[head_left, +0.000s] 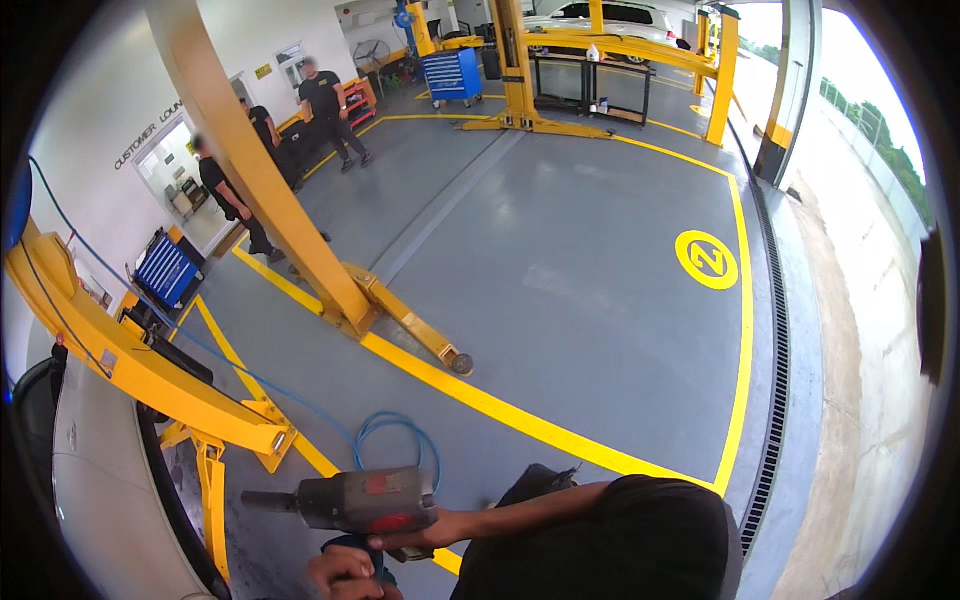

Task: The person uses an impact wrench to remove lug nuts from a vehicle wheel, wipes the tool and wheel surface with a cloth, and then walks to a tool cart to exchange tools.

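A grey and red impact wrench with a long dark nose points left near the lower edge. My right hand is closed on its handle, with the forearm coming from the right. Just below the tool, my left hand has curled fingers beside a dark teal object; what exactly it grips is unclear. A blue air hose lies coiled on the floor behind the wrench. The silver body of a car, with a dark tyre partly visible, is at my left, beside a yellow lift arm.
A yellow lift post and floor arm stand ahead. Three people in dark clothes are by the back left wall. Blue tool carts, another lift and a white car are farther off. A drain grate runs along the right.
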Motion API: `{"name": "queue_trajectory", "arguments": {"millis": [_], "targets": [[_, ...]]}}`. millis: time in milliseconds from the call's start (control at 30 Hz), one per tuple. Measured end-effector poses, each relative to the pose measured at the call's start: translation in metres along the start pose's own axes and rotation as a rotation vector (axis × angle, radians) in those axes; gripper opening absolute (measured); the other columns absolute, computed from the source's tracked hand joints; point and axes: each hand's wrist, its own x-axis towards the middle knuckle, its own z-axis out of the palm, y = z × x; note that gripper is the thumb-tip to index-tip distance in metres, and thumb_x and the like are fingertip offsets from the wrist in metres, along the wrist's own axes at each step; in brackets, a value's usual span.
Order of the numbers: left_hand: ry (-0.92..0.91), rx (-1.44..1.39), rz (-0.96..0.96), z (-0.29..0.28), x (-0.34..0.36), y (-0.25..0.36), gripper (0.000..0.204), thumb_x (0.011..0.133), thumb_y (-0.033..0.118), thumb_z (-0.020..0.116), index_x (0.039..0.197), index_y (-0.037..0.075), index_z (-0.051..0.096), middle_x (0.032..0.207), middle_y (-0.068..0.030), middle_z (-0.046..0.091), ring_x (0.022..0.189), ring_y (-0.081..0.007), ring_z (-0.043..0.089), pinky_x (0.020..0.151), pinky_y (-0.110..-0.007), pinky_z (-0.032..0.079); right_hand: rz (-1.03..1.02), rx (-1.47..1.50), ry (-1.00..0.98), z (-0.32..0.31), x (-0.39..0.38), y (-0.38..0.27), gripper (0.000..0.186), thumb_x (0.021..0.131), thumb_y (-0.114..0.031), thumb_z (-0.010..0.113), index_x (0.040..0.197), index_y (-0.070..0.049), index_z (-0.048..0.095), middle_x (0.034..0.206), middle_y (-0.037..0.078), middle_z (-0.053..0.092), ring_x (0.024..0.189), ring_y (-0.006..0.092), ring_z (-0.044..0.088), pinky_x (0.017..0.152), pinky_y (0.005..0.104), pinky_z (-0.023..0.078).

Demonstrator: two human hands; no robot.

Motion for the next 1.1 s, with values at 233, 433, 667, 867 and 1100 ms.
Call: {"name": "queue_trajectory", "arguments": {"millis": [233, 433, 667, 867, 1100], "targets": [[0.689, 0.242, -0.23, 0.169, 0.075, 0.068, 0.04, 0.106, 0.049, 0.052, 0.103, 0.009, 0.049, 0.096, -0.011, 0.047, 0.076, -0.0196, 0.044, 0.074, -0.036, 0.043, 0.312, -0.1, -0.052, -0.046, -0.117, -0.097, 0.03, 0.101, -0.033, 0.068, 0.114, -0.006, 0.064, 0.092, 0.004, 0.063, 0.08, 0.0115, 0.058, 0.065, 0.0287, 0.047], [0.722, 0.142, -0.552, 0.299, 0.105, 0.093, 0.045, 0.106, 0.051, 0.052, 0.103, 0.007, 0.049, 0.095, -0.0067, 0.046, 0.076, -0.017, 0.041, 0.072, -0.034, 0.041, 0.114, -0.171, 0.184, -0.104, -0.246, -0.125, 0.031, 0.101, -0.03, 0.067, 0.12, -0.006, 0.065, 0.099, 0.006, 0.066, 0.086, 0.0139, 0.06, 0.071, 0.0308, 0.05], [0.728, 0.241, -0.526, 0.42, 0.129, 0.127, 0.04, 0.104, 0.046, 0.056, 0.108, 0.006, 0.053, 0.097, -0.008, 0.053, 0.08, -0.0173, 0.049, 0.072, -0.031, 0.042, 0.116, 0.115, 0.322, -0.119, -0.34, -0.15, 0.032, 0.103, -0.03, 0.066, 0.127, -0.011, 0.06, 0.084, -0.005, 0.055, 0.073, 0.0055, 0.05, 0.055, 0.0258, 0.037], [0.673, 0.431, -0.278, 0.43, 0.155, 0.175, 0.04, 0.102, 0.048, 0.06, 0.106, 0.01, 0.047, 0.096, -0.0058, 0.054, 0.092, -0.021, 0.055, 0.086, -0.038, 0.05, 0.015, -0.031, 0.132, -0.101, -0.382, -0.161, 0.043, 0.101, -0.025, 0.07, 0.136, -0.005, 0.056, 0.121, 0.006, 0.063, 0.112, 0.0154, 0.059, 0.095, 0.0316, 0.051], [0.933, 0.542, -0.445, 0.44, 0.09, 0.266, 0.033, 0.105, 0.038, 0.053, 0.119, 0.009, 0.045, 0.096, -0.0061, 0.071, 0.129, -0.0308, 0.06, 0.123, -0.057, 0.013, -0.136, -0.055, -0.19, -0.024, -0.412, -0.155, 0.055, 0.101, -0.023, 0.068, 0.149, -0.006, 0.045, 0.148, 0.014, 0.051, 0.137, 0.0219, 0.049, 0.114, 0.0364, 0.042]]}}
